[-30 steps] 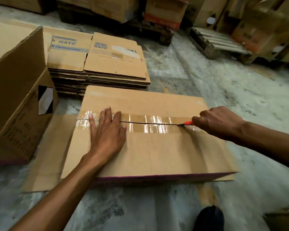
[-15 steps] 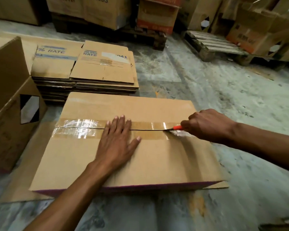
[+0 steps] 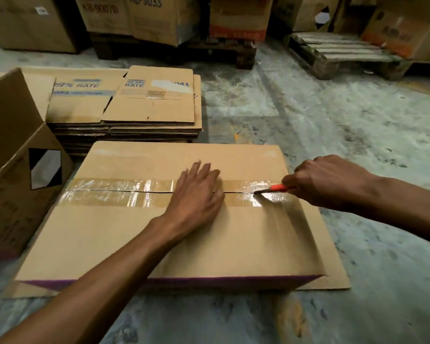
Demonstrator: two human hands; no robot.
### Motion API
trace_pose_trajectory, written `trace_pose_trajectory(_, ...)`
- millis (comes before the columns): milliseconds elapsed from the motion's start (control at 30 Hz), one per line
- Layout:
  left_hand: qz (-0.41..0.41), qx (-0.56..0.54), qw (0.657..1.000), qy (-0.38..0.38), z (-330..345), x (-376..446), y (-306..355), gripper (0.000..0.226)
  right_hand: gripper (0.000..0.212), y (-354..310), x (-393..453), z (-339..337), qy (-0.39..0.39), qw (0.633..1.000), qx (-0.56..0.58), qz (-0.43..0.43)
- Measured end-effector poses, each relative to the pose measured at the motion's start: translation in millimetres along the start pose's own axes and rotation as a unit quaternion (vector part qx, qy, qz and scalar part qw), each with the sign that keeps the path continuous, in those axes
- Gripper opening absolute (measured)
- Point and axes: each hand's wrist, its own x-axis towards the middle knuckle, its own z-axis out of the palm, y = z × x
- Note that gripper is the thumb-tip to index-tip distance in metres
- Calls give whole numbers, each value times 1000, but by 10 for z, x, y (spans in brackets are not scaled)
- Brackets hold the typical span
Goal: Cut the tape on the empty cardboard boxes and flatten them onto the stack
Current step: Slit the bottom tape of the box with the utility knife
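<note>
Tape-cutting step: your left hand (image 3: 196,192) lies flat, pressing the box (image 3: 124,234); your right hand (image 3: 325,182) grips the cutter (image 3: 274,188) at the tape (image 3: 124,192). Next, slit the last bit by the right edge.

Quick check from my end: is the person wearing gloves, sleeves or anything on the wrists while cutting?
No. The left hand and right hand are bare, no gloves, and both forearms are uncovered to the frame edge. No watch, ring or band shows on wrists or fingers.
</note>
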Motion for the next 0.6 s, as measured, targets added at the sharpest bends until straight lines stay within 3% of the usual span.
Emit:
trace_pose_trajectory(233, 3, 12, 998, -62, 282, 124, 104, 66, 28, 254, -162, 80, -11, 1000, 21, 9)
trace_pose_trajectory(400, 10, 15, 998, -57, 294, 132, 77, 66, 29, 377, -262, 136, -6, 999, 36, -1)
trace_pose_trajectory(600, 14, 21, 998, -50, 330, 151, 49, 70, 27, 586, -447, 108, -58, 998, 13, 11)
